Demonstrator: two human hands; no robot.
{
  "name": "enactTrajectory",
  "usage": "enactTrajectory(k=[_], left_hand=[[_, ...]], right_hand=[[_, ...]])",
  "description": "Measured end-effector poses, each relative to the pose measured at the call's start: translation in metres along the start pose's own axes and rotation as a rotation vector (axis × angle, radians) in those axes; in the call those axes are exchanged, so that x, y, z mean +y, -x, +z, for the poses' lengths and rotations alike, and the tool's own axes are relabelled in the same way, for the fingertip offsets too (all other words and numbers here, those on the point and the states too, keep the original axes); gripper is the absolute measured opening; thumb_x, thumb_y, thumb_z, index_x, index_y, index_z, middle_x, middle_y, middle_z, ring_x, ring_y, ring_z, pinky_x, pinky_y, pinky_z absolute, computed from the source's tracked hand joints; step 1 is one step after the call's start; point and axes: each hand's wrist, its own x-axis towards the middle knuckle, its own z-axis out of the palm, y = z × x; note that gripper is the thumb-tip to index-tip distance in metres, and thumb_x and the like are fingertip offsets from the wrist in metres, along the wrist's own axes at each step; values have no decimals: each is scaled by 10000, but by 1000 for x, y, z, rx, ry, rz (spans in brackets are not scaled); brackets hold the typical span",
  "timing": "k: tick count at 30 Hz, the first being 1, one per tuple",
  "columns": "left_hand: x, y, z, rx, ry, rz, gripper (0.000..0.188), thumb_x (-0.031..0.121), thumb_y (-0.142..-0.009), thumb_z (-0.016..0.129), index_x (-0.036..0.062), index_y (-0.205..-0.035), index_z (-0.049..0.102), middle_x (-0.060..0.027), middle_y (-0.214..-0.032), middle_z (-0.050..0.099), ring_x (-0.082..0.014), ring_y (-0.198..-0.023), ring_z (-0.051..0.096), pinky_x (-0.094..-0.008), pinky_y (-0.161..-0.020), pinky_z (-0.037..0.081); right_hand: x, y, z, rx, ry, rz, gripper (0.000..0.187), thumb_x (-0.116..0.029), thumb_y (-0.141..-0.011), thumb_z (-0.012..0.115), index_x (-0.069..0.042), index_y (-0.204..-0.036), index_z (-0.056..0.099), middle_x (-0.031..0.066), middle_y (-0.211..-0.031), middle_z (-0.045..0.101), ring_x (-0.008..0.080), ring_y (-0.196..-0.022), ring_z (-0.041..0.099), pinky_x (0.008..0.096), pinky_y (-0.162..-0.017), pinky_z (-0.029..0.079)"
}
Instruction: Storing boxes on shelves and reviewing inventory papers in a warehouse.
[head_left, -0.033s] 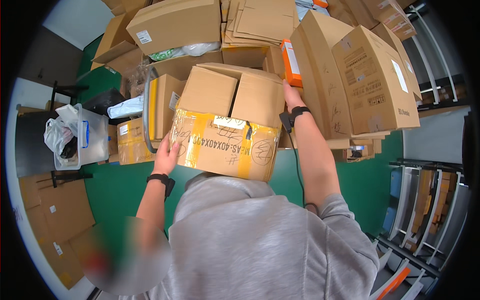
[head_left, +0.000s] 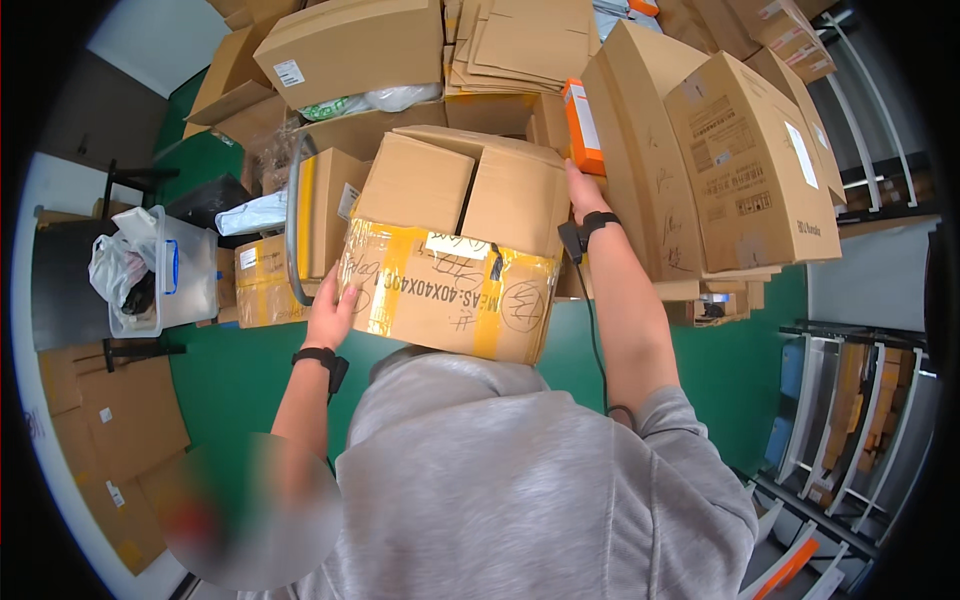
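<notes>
A brown cardboard box point(head_left: 405, 185), bound with yellow tape and marked with handwriting, is held between my two hands, close against my body. Its top flaps lie folded over with a dark gap between them. My left hand point(head_left: 333, 312) presses on the near left corner, thumb against the taped side. At the far right edge, my right hand point(head_left: 583, 190) grips the box; part of its fingers is hidden behind the cardboard. Just beyond the right fingertips stands a slim orange and white box point(head_left: 584, 128).
Tall cartons point(head_left: 750, 160) crowd the right side, and flattened cardboard point(head_left: 530, 45) is stacked at the back. A grey metal handle point(head_left: 296, 220) rises left of the held box. Farther left is a clear plastic bin point(head_left: 190, 275) with bags. A cable point(head_left: 597, 345) hangs along my right arm.
</notes>
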Motion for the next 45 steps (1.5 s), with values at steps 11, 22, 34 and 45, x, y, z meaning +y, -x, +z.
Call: enactTrajectory(k=[11,22,34,45], left_hand=[[19,13,2,46,-182,-13,674,210,-986,637,108,-1588,351,-257,-1461,512,-394,-1378,477,-422,-1146,390],[30,15,14,4,-79,-68,664,135,-1005,612,44,-1593,318,-221,-1554,446,-322,-1446,431,-379,-1188,345],[10,19,1,36,-89,-29,685,207,-989,648,94,-1589,338,-257,-1495,496,-387,-1397,475,-423,-1156,387],[14,10,-2,56,-306,161,630,269,-935,697,111,-1505,478,-163,-1364,542,-393,-1264,534,-467,-1051,449]], right_hand=[[-17,9,7,-158,-521,143,306,-223,-940,602,-3,-1137,681,111,-1088,715,257,-987,672,408,-883,535],[-31,-31,-6,-194,-92,-63,416,-315,-953,725,25,-1182,651,124,-1060,709,212,-950,662,366,-850,527],[-53,20,9,-193,-162,-92,423,-326,-1028,481,-37,-1307,614,64,-1177,706,213,-1124,619,374,-1016,421],[15,72,-28,-270,71,-384,522,-192,-929,721,-20,-1398,569,162,-1477,527,269,-1432,423,388,-1192,312]])
